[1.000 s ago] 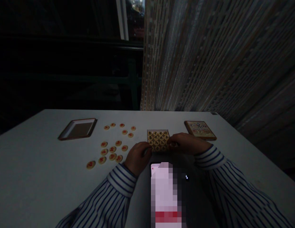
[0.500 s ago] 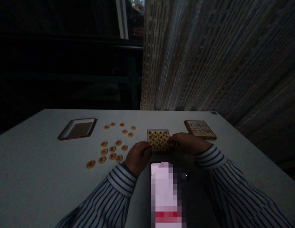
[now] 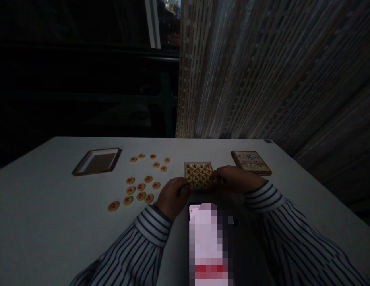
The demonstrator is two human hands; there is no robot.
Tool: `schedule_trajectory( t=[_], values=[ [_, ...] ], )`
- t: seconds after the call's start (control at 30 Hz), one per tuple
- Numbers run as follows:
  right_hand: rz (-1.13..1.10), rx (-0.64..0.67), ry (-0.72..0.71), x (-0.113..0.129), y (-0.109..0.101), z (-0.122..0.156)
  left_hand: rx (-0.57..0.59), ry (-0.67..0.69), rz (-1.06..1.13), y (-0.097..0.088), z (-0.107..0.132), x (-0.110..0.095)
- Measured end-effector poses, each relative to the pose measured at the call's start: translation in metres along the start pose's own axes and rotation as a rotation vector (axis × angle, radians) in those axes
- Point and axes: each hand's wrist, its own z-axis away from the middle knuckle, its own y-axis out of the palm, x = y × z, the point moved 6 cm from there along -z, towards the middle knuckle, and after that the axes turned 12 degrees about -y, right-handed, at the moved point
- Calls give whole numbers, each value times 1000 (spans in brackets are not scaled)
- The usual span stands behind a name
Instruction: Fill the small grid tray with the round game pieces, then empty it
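A small tray [image 3: 198, 162] sits on the table in front of me, filled with rows of round Chinese chess pieces [image 3: 198, 172] bearing black characters. My left hand [image 3: 173, 196] is closed at the tray's near left corner, fingers curled against its edge. On the opposite side, my right hand [image 3: 236, 178] grips the right edge with bent fingers; the fingertips are partly hidden in the dim light. To the left of the tray, several Chinese chess pieces with red characters [image 3: 141, 186] lie loose, face up.
An open, shallow box half [image 3: 97, 162] with a brown rim lies at the left. A closed box with a printed picture [image 3: 252, 162] is at the right. Close to me is a lit phone [image 3: 206, 238], its screen blurred. A striped curtain [image 3: 232, 71] hangs behind the white table [image 3: 68, 222].
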Motion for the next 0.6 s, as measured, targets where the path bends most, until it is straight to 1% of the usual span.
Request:
schedule_trajectory(
  t=[0.17, 0.3, 0.47, 0.53, 0.6],
  values=[
    [-43, -26, 22, -3, -6, 3, 5, 7, 14, -1, -1, -2],
    [-34, -38, 54, -6, -11, 8, 1, 6, 2, -2, -1, -2],
    [-23, -54, 31, -6, -12, 9, 9, 3, 7, -2, 0, -3],
    [2, -91, 34, -4, -16, 8, 12, 6, 9, -3, -1, -4],
    [43, -183, 41, -1, -24, 8, 6, 2, 16, -4, -1, -4]
  ],
)
